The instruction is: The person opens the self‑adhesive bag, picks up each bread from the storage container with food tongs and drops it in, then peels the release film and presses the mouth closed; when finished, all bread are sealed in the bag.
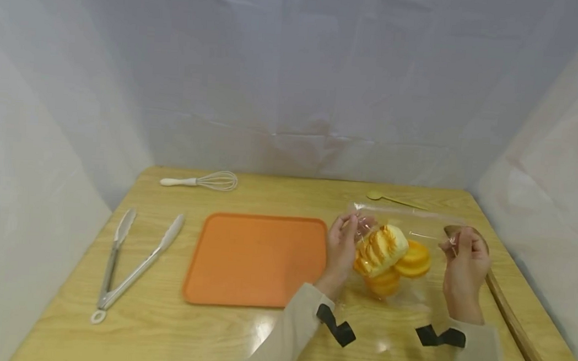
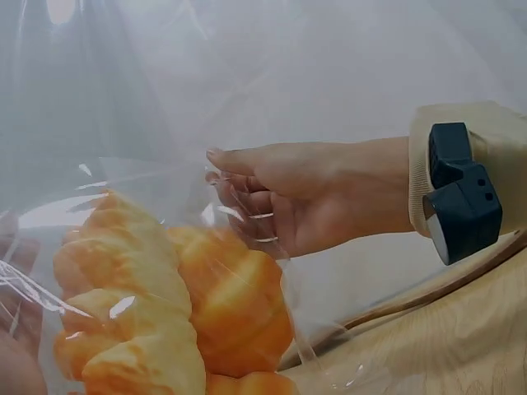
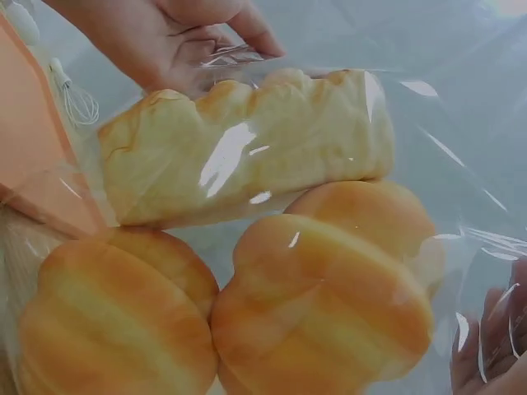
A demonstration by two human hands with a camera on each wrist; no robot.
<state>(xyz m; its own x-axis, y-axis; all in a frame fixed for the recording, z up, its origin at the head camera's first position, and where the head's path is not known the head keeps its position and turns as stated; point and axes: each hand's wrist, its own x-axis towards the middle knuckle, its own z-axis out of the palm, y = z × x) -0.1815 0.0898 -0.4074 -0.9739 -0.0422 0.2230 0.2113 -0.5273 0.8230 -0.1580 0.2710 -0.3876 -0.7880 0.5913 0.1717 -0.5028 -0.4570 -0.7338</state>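
A clear plastic bag (image 1: 427,225) hangs upright between my two hands above the right part of the table. Inside it are a ridged, pale-topped bread loaf (image 1: 384,250) and several round buns, one bun (image 1: 413,260) to the right of the loaf and another bun (image 1: 383,283) below it. My left hand (image 1: 340,252) pinches the bag's upper left edge, near the loaf. With thumb and fingers, my right hand (image 1: 466,274) pinches the upper right corner. The right wrist view shows the loaf (image 3: 247,156) lying across the buns (image 3: 329,304) through the shiny film.
An orange tray (image 1: 256,261) lies left of the bag. Open metal tongs (image 1: 136,273) are at the table's left, a whisk (image 1: 199,181) at the back left. Behind the bag rests a small yellow spoon (image 1: 374,195). A long wooden utensil (image 1: 513,324) runs along the right edge, partly behind my right hand.
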